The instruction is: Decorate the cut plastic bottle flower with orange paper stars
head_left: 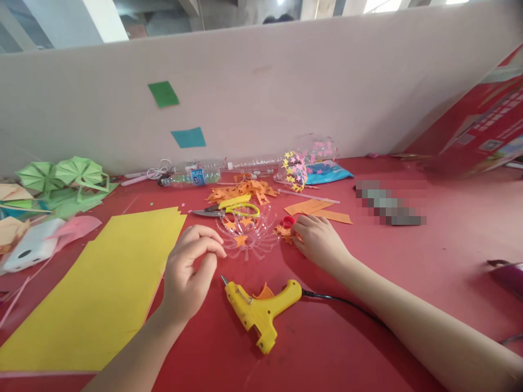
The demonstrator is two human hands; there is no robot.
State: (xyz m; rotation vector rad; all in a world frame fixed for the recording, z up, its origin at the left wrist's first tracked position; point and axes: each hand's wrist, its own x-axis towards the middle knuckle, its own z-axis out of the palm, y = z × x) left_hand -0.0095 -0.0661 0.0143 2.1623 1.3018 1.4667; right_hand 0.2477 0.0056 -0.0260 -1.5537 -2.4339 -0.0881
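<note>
My left hand (190, 269) hovers at the near left edge of a clear plastic bottle piece cut into petal-like strips (261, 246). Its fingers are loosely bent and apart, with nothing visible in them. Several orange paper stars (241, 240) sit on the clear piece. At a small pile of orange stars (283, 233) beside a red bottle cap (288, 221), my right hand (318, 239) has its fingertips closed on an orange star, mostly hidden by the fingers. Between my forearms, a yellow hot glue gun (261, 310) lies on its side, nozzle toward the upper left.
Yellow paper sheets (93, 283) cover the left side. Scissors (241, 209) and an orange scrap heap (241, 191) lie behind the clear piece. Plastic bottles (192, 174) and a star-covered bottle piece (294, 170) line the white partition (261, 92). The glue gun's black cord (347, 301) passes under my right forearm.
</note>
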